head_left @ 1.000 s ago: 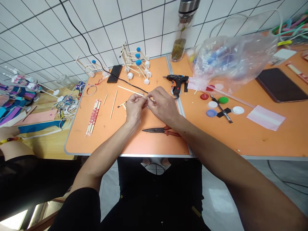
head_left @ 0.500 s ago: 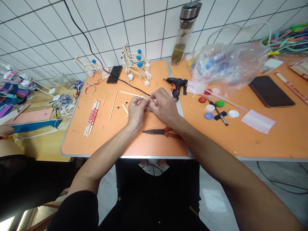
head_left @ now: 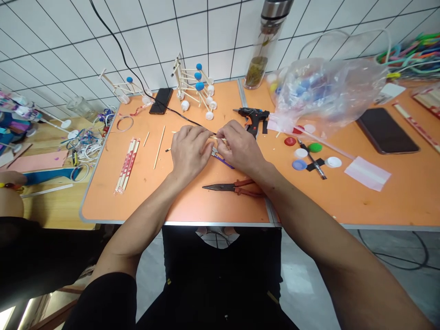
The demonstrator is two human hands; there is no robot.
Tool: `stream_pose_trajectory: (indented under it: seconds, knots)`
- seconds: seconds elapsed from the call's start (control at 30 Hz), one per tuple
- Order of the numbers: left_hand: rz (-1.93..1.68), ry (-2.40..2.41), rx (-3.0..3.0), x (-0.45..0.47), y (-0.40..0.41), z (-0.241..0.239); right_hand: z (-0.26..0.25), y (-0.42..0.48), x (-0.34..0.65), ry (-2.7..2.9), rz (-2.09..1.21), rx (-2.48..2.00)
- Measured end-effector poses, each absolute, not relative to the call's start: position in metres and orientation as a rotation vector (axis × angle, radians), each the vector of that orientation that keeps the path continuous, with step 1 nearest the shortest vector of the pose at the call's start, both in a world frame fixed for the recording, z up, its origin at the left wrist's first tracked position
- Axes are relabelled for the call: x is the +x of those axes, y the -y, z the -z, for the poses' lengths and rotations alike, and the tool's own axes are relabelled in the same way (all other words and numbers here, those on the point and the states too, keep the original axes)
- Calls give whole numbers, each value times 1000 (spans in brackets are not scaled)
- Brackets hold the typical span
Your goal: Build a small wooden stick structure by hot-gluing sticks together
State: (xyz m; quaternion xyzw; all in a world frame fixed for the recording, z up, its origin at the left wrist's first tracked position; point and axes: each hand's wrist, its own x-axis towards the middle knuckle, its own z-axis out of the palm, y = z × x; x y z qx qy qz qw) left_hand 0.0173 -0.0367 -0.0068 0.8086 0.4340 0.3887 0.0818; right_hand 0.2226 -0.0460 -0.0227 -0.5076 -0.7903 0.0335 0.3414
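Observation:
Over the middle of the orange table, my left hand (head_left: pixel 190 149) is palm down with bent fingers, its fingertips at one end of a short wooden stick (head_left: pixel 217 137). From the other side my right hand (head_left: pixel 240 145) pinches the same stick; most of it is hidden by the fingers. Scissors with a purple handle (head_left: pixel 224 160) lie under and between the hands. Red-handled pliers (head_left: pixel 225 187) rest just below my right wrist. A black glue gun (head_left: pixel 253 118) lies beyond my right hand. Left of my left hand is a thin wooden stick (head_left: pixel 159 147).
Stick frames with blue and white caps (head_left: pixel 195 87) stand by the wall. A wrapped chopstick bundle (head_left: pixel 128 166) lies left. Phones (head_left: pixel 161 101), a tall bottle (head_left: pixel 263 50), a plastic bag (head_left: pixel 326 91) and bottle caps (head_left: pixel 315 147) surround the work spot. Another person's hand (head_left: pixel 12 178) is at far left.
My left hand has turned palm down and shifted slightly left, covering the glued stick piece beside it. The scissors now show between my hands. My right hand stays pinched, slightly further right.

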Motion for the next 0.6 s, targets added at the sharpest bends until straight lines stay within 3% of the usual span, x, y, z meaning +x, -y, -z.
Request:
stream_pose_trajectory:
  seconds: [0.6]
  knots:
    - [-1027, -1305, 2289, 19, 25, 16, 20, 49, 222, 2210, -156, -1313]
